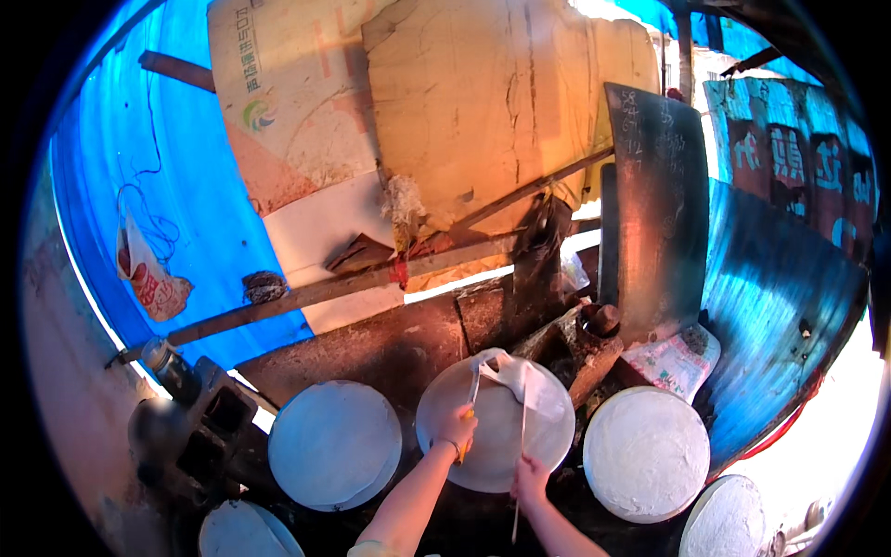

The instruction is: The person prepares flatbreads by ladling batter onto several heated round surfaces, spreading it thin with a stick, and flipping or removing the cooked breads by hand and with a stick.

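My left hand [455, 429] is closed around the yellow handle of a scraper [474, 385], whose metal blade points to the far rim of the middle round griddle [464, 472]. A long thin stick [523, 429] is gripped in my right hand [531, 478], over the griddle's near right side. Between the two tools, a thin white sheet of what looks like cooked batter [509, 370] is lifted and bunched at the far edge. Part of it drapes toward the right, by the stick's upper end. A greyish round patch shows on the griddle beneath.
Round griddles with white coatings stand to the left [334, 446], right [647, 455], lower left [243, 531] and lower right [724, 520]. Hollow blocks [223, 418] are at far left. Behind are a dark upright board [657, 204], a wooden rail [362, 278] and a hanging bag [153, 278].
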`<state>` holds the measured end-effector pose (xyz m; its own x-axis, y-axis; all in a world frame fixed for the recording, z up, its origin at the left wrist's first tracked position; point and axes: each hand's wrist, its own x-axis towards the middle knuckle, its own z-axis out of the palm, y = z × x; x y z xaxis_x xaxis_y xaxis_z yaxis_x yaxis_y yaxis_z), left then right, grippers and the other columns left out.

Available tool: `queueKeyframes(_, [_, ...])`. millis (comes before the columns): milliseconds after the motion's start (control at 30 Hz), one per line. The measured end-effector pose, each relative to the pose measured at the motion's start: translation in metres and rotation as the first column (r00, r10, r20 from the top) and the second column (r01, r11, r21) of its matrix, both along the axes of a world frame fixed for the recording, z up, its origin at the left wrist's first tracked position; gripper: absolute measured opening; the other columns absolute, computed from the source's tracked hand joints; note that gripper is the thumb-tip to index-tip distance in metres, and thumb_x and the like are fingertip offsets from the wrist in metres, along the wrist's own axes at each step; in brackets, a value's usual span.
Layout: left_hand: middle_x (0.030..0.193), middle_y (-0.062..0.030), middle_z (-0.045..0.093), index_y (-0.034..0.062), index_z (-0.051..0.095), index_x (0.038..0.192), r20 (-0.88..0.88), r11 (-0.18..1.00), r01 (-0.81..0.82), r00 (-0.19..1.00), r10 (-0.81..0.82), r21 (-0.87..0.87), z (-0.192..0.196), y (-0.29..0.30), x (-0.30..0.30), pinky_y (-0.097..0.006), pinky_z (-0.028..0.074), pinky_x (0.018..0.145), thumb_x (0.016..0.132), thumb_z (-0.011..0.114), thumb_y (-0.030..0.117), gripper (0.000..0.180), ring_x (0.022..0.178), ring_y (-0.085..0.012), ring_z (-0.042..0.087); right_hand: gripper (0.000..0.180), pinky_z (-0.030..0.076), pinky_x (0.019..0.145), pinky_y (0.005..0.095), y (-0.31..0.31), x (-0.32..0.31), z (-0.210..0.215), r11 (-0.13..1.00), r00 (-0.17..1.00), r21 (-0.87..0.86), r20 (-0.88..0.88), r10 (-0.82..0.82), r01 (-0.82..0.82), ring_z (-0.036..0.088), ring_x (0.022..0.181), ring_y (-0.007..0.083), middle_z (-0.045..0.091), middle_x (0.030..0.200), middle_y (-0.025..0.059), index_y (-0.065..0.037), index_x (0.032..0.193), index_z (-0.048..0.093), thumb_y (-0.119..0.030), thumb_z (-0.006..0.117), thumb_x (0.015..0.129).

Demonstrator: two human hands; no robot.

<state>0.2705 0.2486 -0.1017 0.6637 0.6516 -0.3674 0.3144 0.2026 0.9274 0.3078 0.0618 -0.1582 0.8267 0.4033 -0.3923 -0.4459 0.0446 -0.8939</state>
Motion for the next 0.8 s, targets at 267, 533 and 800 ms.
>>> queueKeyframes(267, [0.069,-0.0066,0.046,0.0201,0.042,0.109,0.137,0.859,-0.121,0.967,0.215,-0.498,0.02,-0.004,-0.06,-0.028,0.04,0.04,0.084,0.052,0.015,0.027,0.045,-0.0134,0.043,0.023,0.035,0.033,0.0253,0.015,0.019,-0.023,0.997,0.984,-0.038,0.166,-0.059,0.066,0.045,0.039,0.0115,0.053,0.057,0.0042,0.0,0.093,0.061,-0.017,0.061,0.078])
queueKeyframes(533, [0.075,-0.0075,0.047,0.0193,0.037,0.121,0.107,0.749,-0.236,0.919,0.379,-0.62,0.037,-0.068,-0.163,-0.02,0.038,0.044,0.085,0.048,0.006,0.04,0.049,-0.0111,0.041,0.018,0.038,0.035,0.0258,0.003,0.089,0.027,0.96,0.981,-0.256,0.123,0.152,-0.116,0.047,0.038,0.0128,0.055,0.055,0.0043,-0.002,0.084,0.065,-0.018,0.065,0.075])
queueKeyframes(800, [0.068,-0.0025,0.049,0.0159,0.04,0.123,0.112,0.8,-0.333,0.891,0.44,-0.499,0.107,-0.144,-0.249,-0.015,0.031,0.034,0.09,0.045,0.011,0.034,0.043,-0.006,0.038,0.023,0.039,0.039,0.0237,-0.002,0.106,0.024,0.824,0.795,-0.366,0.274,0.541,-0.434,0.047,0.041,0.0089,0.058,0.057,0.0034,-0.005,0.086,0.069,-0.021,0.071,0.07])
